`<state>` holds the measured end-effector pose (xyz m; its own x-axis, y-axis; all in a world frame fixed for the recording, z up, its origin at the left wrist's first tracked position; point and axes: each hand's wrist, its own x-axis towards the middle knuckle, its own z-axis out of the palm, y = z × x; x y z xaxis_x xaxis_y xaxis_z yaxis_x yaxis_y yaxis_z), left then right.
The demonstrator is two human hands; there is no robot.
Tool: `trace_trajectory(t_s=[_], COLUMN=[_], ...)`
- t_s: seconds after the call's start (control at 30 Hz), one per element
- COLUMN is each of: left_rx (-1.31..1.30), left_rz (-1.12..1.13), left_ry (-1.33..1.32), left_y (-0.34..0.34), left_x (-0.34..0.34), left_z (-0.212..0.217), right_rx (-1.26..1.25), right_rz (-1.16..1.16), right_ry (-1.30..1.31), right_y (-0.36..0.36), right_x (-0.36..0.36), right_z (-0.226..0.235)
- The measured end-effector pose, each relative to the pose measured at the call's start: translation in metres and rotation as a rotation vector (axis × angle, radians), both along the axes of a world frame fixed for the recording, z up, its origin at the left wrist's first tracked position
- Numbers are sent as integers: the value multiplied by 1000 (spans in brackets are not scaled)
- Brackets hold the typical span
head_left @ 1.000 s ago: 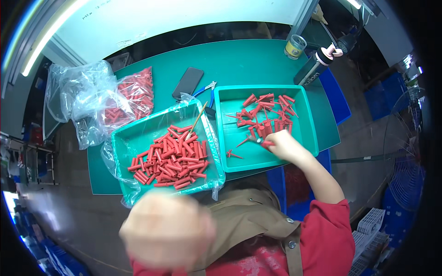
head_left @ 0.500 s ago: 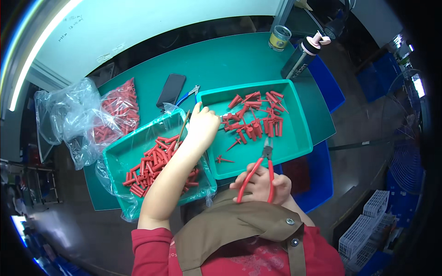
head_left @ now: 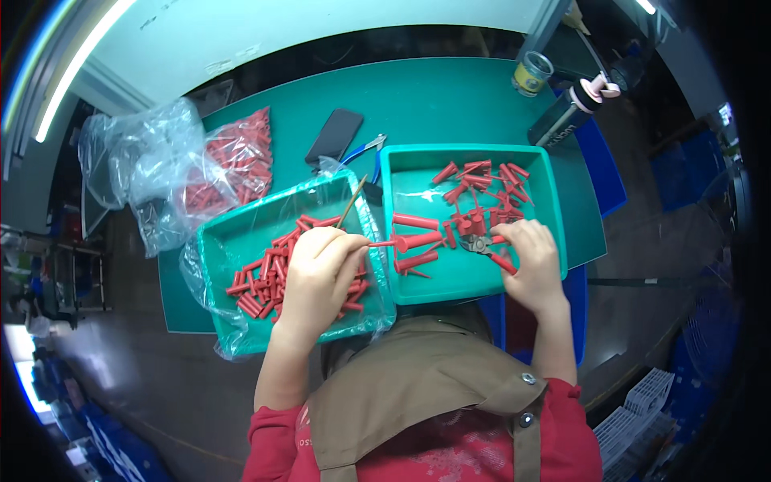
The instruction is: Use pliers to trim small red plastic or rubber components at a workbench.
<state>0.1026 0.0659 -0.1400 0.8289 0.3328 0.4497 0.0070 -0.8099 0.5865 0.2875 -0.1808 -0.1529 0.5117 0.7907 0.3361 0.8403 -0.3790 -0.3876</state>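
Note:
Between its thumb and fingers, my left hand (head_left: 316, 277) pinches the thin stem of a red plastic sprue (head_left: 414, 242) with several tube-shaped parts on it. The tubes reach over the left side of the right-hand green tray (head_left: 474, 294). My right hand (head_left: 532, 261) is closed round red-handled side cutters (head_left: 479, 244), whose jaws point left near the ends of the held tubes. Whether the jaws touch a tube I cannot tell. Behind the jaws, more red sprues with tubes (head_left: 474, 189) lie in the same tray.
A plastic-lined green tray (head_left: 210, 277) of loose red tubes (head_left: 269, 281) stands at left, with a thin brown stick (head_left: 353, 201) leaning from it. Beyond are a bag of red parts (head_left: 245, 153), a phone (head_left: 335, 135), blue-handled pliers (head_left: 365, 150), a bottle (head_left: 566, 112) and a jar (head_left: 532, 74).
My left hand has come back from the trays' far side and now holds a red sprue. My right hand has carried the cutters up into the right tray, turning them leftward. The view has shifted.

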Motion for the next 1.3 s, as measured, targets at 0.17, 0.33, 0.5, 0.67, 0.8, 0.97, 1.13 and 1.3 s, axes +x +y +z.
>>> trace_trajectory(t_s=[0.17, 0.33, 0.5, 0.67, 0.8, 0.97, 1.13, 1.3], left_rx=[-33, -92, -88, -75, -29, -32, -79, -106], left_rz=[83, 40, 12, 58, 90, 52, 22, 13], left_ry=[12, 37, 21, 34, 65, 79, 91, 89], left_y=[1, -3, -8, -9, -9, -15, -14, -14], left_x=[-27, -42, -52, -57, -58, -52, -47, -45], left_z=[6, 7, -2, -8, -9, -14, -18, -19], right_rx=[-173, -184, -184, -245, -272, -282, -291, -278], right_rz=[138, 260, 347, 357, 274, 306, 317, 339], right_ry=[-126, -106, -79, -93, -67, -71, 1, -31], right_y=[15, 41, 54, 54, 45, 46, 50, 58], right_x=[0, -10, -21, -23, -15, -18, -26, -30], right_z=[16, 8, -5, -9, -3, -12, -17, -19])
